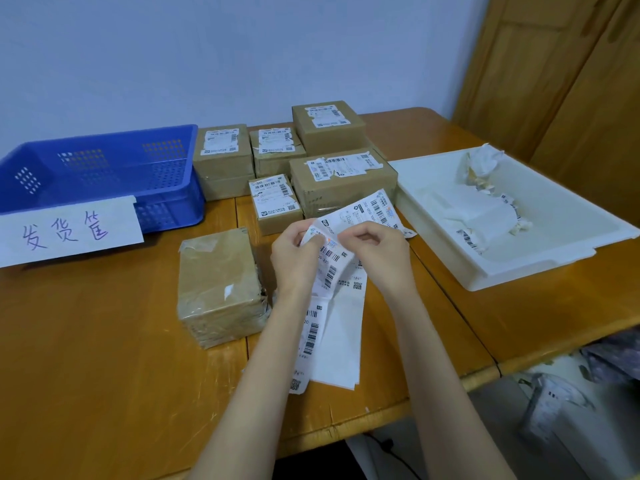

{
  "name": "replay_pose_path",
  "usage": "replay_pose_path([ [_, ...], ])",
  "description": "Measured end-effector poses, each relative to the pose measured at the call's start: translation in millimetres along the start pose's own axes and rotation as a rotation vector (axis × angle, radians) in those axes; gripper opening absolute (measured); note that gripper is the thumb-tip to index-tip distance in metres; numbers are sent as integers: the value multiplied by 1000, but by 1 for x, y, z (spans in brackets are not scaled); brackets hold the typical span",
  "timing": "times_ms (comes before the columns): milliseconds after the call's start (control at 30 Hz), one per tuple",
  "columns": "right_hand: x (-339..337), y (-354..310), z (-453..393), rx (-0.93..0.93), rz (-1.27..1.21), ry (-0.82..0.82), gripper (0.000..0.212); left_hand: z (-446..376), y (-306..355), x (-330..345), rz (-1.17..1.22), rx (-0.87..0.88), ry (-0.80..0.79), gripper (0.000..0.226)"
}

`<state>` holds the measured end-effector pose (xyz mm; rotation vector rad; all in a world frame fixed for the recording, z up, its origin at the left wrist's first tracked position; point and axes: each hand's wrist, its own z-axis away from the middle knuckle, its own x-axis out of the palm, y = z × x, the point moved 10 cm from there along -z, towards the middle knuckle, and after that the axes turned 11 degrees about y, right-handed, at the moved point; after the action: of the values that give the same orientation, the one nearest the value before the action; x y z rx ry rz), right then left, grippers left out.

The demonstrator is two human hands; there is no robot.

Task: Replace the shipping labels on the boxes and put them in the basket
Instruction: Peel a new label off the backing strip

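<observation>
Labels (341, 271) hang pinched between left hand (294, 261) and right hand (381, 258); a bare box (220, 289) sits just left, blue basket (104, 174) at the table's (86, 358) far-left edge.

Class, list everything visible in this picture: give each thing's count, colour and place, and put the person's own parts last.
basket: one, blue, table's left rear
paper sign: one, white, on the basket's front
labelled boxes: about five, brown, rear centre
bare box: one, brown, taped, left of the hands
label strip: one, white, held over the table
tray: one, white, right, holding crumpled paper
table: one, orange wood
left hand: pinching the strip
right hand: pinching the strip
</observation>
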<state>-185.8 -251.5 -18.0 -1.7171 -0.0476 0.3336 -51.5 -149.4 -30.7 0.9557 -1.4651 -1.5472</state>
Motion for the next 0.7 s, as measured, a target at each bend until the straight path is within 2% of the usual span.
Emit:
replay_pose_path([
  [100,-2,3,-1,2,62,35,6,0,1,2,-37,56,-19,27],
  [200,-1,-2,2,-49,110,43,16,2,8,6,-84,143,-40,28],
  [333,-8,-8,0,-97,176,136,4,3,7,9,-100,138,-77,31],
  [433,-12,-14,2,-176,288,195,10,2,6,10,-124,140,-85,32],
  [700,-10,-18,6,-220,273,181,8,5,6,13,-96,152,-90,22],
])
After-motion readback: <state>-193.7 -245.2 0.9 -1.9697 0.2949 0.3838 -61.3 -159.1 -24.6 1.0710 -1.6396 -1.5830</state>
